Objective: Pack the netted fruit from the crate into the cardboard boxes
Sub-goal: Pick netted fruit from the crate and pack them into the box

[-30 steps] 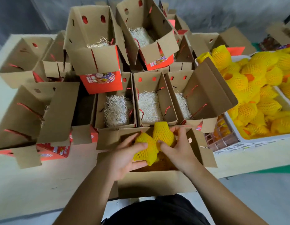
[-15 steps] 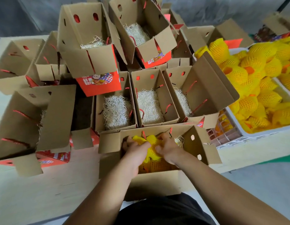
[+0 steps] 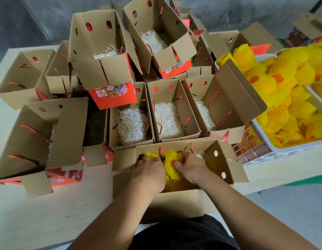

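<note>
Both hands down inside the nearest cardboard box [image 3: 218, 159], at the table's front edge. Left hand [image 3: 149, 170] lies over a yellow netted fruit [image 3: 150, 156] at the box's far left, fingers curled down onto it. Right hand [image 3: 190, 166] presses on a second netted fruit [image 3: 172, 165] in the middle of the box, fingers bent against the net; whether it truly grips I cannot tell. More netted fruit [image 3: 178, 184] shows beneath, between the wrists. A tuft of pale straw [image 3: 201, 156] shows at the box's far right corner, just beside the right hand. Two red cord handles [image 3: 162, 151] hang from the far wall of the box, one touching the fruit between the hands.

Just behind: a row of three open boxes [image 3: 167, 114], each lined with straw and holding no fruit. Further boxes are stacked behind and to the left, some with red printed fronts [image 3: 113, 94]. A raised flap [image 3: 236, 94] of the rightmost box in the row stands between the boxes and the white crate [image 3: 264, 141], which is heaped with netted fruit [image 3: 286, 91] at the right. Pale wooden table [image 3: 48, 213] under all.
</note>
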A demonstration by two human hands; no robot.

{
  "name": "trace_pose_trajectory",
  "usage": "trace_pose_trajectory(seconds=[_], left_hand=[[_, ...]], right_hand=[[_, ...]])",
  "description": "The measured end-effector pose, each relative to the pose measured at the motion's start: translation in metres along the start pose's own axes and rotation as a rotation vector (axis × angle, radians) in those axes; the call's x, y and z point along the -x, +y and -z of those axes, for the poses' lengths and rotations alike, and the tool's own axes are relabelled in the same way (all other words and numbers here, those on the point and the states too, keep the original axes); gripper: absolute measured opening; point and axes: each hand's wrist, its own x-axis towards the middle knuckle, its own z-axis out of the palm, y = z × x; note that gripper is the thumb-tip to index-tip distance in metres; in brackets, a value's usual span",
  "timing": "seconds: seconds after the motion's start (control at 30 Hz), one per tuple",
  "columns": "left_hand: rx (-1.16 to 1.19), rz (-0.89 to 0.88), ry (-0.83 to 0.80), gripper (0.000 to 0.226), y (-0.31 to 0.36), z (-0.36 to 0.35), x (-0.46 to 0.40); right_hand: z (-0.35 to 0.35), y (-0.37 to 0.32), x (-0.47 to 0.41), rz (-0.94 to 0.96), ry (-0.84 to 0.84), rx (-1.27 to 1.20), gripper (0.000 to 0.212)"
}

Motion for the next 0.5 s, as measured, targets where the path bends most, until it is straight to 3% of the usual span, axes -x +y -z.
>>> trace_pose_trajectory(seconds=[0.1,0.17,0.23,0.37,0.5], left_hand=[[-0.086,0.025,-0.151,0.087,0.009,-0.001,0.005],[-0.138,0.016,-0.197,0.098,0.013,-0.006,0.007],[-0.155,-0.012,-0.160,0.086,0.012,-0.009,0.008],[-0.006,-0.123,0.030,0.038,0.001,-0.009,0.010],[0.209,-0.256,0.101,0.028,0.003,-0.010,0.009]], right_hand=[[-0.007,-0.009,0.002,0.017,-0.074,-0.040,0.044],[-0.010,-0.011,0.006,0.050,-0.103,-0.055,0.041],[-0.007,-0.009,0.010,0.096,-0.094,-0.047,0.035],[0.016,0.002,0.017,0.174,-0.095,-0.008,0.024],[0.029,0.014,0.023,0.211,-0.066,-0.071,0.017]])
